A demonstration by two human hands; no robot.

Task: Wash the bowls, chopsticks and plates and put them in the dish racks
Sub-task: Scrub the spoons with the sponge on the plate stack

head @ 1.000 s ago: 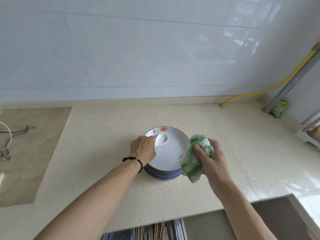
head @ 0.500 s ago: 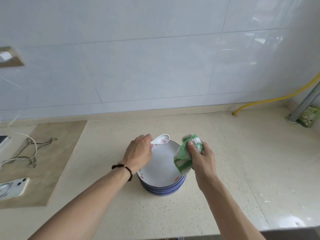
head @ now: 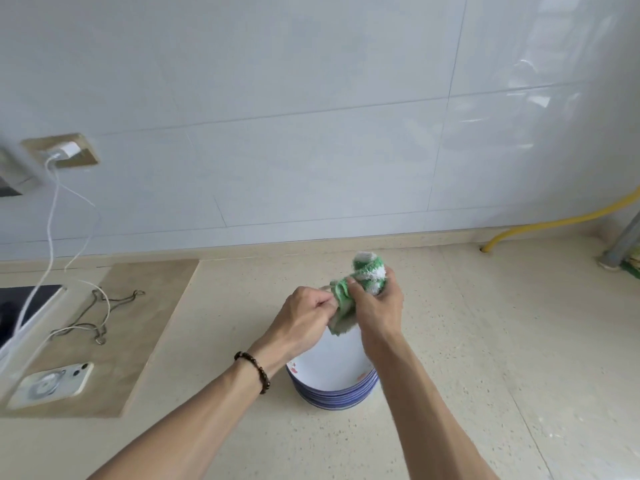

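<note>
While both fists (head: 304, 315) (head: 375, 301) clutch the green cloth (head: 360, 278), plates (head: 332, 375) just beneath

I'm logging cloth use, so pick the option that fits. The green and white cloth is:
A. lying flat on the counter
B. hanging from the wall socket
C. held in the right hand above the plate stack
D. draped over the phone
C: the right hand grips the green and white cloth above the stack of plates.
</note>
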